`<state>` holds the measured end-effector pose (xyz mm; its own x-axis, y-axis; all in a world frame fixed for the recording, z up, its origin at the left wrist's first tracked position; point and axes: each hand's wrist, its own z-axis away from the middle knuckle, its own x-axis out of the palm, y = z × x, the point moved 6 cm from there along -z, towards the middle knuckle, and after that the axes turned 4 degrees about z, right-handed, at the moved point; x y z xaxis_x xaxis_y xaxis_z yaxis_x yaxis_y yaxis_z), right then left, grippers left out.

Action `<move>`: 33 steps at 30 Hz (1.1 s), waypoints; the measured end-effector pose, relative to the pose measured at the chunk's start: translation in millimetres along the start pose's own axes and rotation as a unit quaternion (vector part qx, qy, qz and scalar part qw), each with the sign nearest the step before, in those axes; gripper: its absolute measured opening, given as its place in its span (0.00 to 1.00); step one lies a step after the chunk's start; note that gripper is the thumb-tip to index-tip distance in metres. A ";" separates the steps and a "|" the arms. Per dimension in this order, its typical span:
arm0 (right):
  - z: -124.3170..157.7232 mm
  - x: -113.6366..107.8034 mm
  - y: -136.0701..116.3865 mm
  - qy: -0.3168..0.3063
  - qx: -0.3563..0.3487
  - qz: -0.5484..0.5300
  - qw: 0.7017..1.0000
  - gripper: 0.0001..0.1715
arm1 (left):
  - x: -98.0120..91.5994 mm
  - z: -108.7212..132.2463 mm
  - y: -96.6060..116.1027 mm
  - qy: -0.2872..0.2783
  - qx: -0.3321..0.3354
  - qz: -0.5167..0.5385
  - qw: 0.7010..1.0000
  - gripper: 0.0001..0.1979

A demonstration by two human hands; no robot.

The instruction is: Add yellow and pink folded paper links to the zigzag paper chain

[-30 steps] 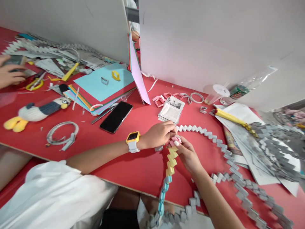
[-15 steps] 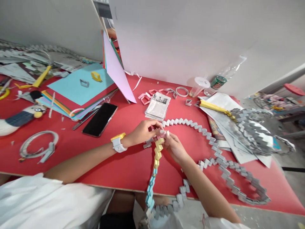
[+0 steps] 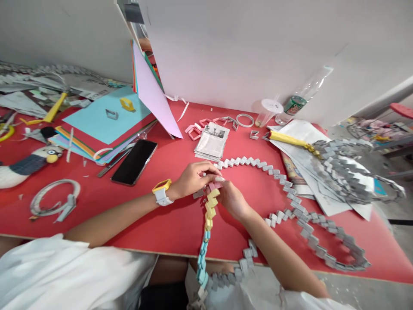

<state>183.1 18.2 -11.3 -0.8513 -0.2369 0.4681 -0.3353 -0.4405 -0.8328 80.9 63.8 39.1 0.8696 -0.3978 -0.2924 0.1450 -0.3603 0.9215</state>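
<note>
A zigzag chain of folded paper links hangs from my fingers, with a pink end (image 3: 214,186), a yellow stretch (image 3: 211,210) and a light blue stretch (image 3: 201,260) that drops past the table edge. Grey links (image 3: 247,262) carry on below it. My left hand (image 3: 197,177) is closed on the pink end, thumb and fingers pinched together. From the other side my right hand (image 3: 235,199) grips the same end, its fingertips partly hidden. Behind the left hand lies a small grey folded piece (image 3: 199,193). A long grey-white paper chain (image 3: 292,196) loops across the table on the right.
Beyond the hands lie newspaper slips (image 3: 211,144) and pink folded strips (image 3: 194,131). A phone (image 3: 134,162), coloured paper sheets (image 3: 109,116) and a bird figure (image 3: 30,163) are at left. A plastic cup (image 3: 268,113) and bottle (image 3: 294,105) stand at back by the partition (image 3: 245,51).
The camera view has shifted slightly. Both hands remain on the chain's pink end, and the right fingers have curled closer over it, with the fingertips less visible.
</note>
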 end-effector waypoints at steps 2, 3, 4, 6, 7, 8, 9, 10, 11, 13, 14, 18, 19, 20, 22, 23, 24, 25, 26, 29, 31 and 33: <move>-0.9 -4.2 1.1 0.010 -0.002 0.001 1.000 0.19 | -4.5 -3.6 -5.6 -0.007 -0.012 -0.021 1.000 0.08; -1.3 -7.0 1.6 0.018 -0.005 0.004 1.000 0.20 | -10.2 -7.6 -10.4 -0.004 -0.021 -0.047 0.999 0.10; -1.8 -9.6 1.9 0.024 -0.008 0.007 1.000 0.22 | -19.0 -13.5 -16.1 0.010 -0.029 -0.087 0.996 0.11; -2.2 -12.6 2.2 0.027 -0.014 0.020 0.999 0.27 | -44.6 -30.2 -26.5 0.075 -0.023 -0.216 0.973 0.11; -2.1 -13.1 2.3 0.026 -0.014 0.028 0.999 0.28 | -57.3 -40.2 -32.6 0.105 -0.025 -0.286 0.952 0.09; -1.8 -12.6 2.3 0.023 -0.013 0.039 0.999 0.29 | -69.5 -50.3 -39.3 0.137 -0.034 -0.332 0.933 0.09; -1.3 -11.4 2.4 0.018 -0.013 0.053 0.998 0.29 | -78.9 -60.4 -47.1 0.155 -0.046 -0.347 0.924 0.10; -0.6 -9.6 2.4 0.011 -0.014 0.071 0.997 0.27 | -84.8 -70.1 -54.7 0.159 -0.053 -0.346 0.923 0.10; 0.2 -7.7 2.3 0.005 -0.018 0.088 0.996 0.25 | -88.3 -78.2 -61.4 0.160 -0.058 -0.342 0.924 0.08; 1.7 -4.7 3.1 -0.002 -0.022 0.110 0.994 0.22 | -89.5 -87.8 -71.6 0.156 -0.067 -0.319 0.932 0.03; 2.4 -3.3 4.2 -0.006 -0.019 0.112 0.994 0.21 | -88.7 -88.6 -74.4 0.156 -0.071 -0.305 0.937 0.04; 5.1 2.1 6.4 -0.029 -0.001 0.054 0.998 0.23 | -85.3 -64.8 -70.1 0.175 -0.079 -0.233 0.953 0.08; 5.9 3.0 5.2 -0.033 -0.002 0.037 0.999 0.24 | -84.3 -54.4 -66.0 0.176 -0.079 -0.213 0.958 0.08; 6.7 3.8 4.1 -0.037 -0.003 0.026 0.999 0.25 | -83.0 -43.6 -61.2 0.175 -0.079 -0.196 0.962 0.09; 7.9 4.4 3.0 -0.040 0.001 0.023 0.999 0.29 | -80.1 -23.1 -50.9 0.176 -0.076 -0.159 0.968 0.12; 8.2 3.6 3.0 -0.035 0.003 0.027 0.999 0.28 | -77.7 -14.6 -46.5 0.173 -0.072 -0.129 0.974 0.14; 8.2 1.7 2.8 -0.023 0.000 0.030 0.999 0.26 | -74.6 -7.9 -43.4 0.166 -0.068 -0.084 0.980 0.16; 7.9 -0.9 2.3 -0.005 -0.009 0.030 0.999 0.23 | -70.3 -3.0 -41.8 0.150 -0.068 -0.044 0.985 0.19; 7.6 -4.0 1.5 0.015 -0.021 0.030 0.999 0.20 | -65.9 0.4 -41.7 0.132 -0.072 -0.007 0.989 0.21; 6.7 -9.0 -2.8 0.043 -0.055 0.060 0.996 0.16 | -58.3 5.5 -47.1 0.110 -0.090 0.044 0.989 0.20; 5.9 -8.0 -7.1 0.034 -0.063 0.093 0.993 0.16 | -58.5 7.7 -51.6 0.124 -0.094 0.050 0.987 0.17; 4.6 -6.8 -13.8 0.034 -0.069 0.095 0.993 0.21 | -58.5 10.1 -54.5 0.126 -0.093 0.054 0.986 0.15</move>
<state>195.4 21.9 -1.7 -0.9280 -0.2441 0.2815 -0.2137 -0.2701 -0.9388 17.3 98.2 3.3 0.9711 -0.1939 -0.1392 0.1092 -0.1581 0.9814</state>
